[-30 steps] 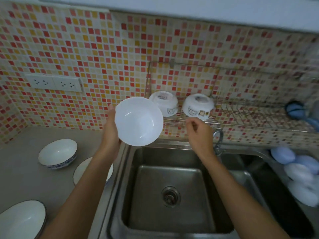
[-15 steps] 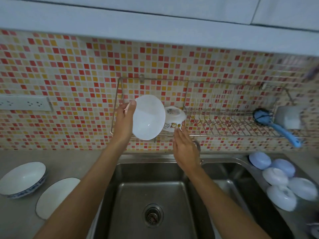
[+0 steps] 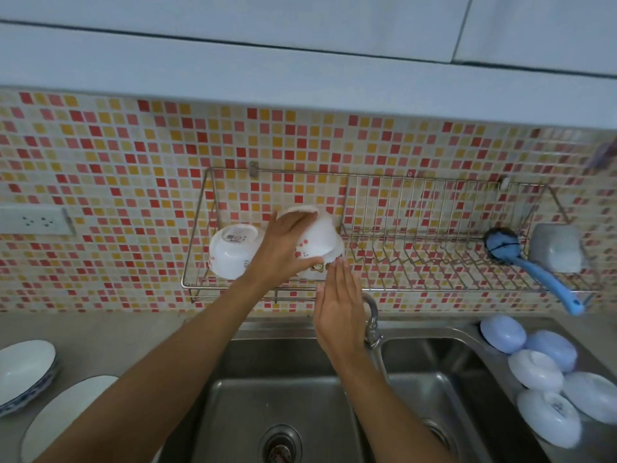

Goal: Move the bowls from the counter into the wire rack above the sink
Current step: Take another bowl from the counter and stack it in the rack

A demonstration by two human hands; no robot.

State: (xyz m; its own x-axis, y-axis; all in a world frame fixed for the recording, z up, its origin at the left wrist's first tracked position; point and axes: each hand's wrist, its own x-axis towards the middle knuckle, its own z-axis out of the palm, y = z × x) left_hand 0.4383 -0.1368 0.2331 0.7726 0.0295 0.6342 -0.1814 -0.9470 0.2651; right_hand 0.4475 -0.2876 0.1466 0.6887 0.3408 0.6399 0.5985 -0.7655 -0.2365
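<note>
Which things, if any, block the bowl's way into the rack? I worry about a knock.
The left hand holds the bowl upside down, already at the rack. It sits on top of another bowl there, with a third bowl close on its left. The right hand is open just below. Nothing else is in the way.

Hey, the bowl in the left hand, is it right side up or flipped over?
Flipped over. The bowl shows its foot ring on top and its rim below, as the left hand sets it in the wire rack.
</note>
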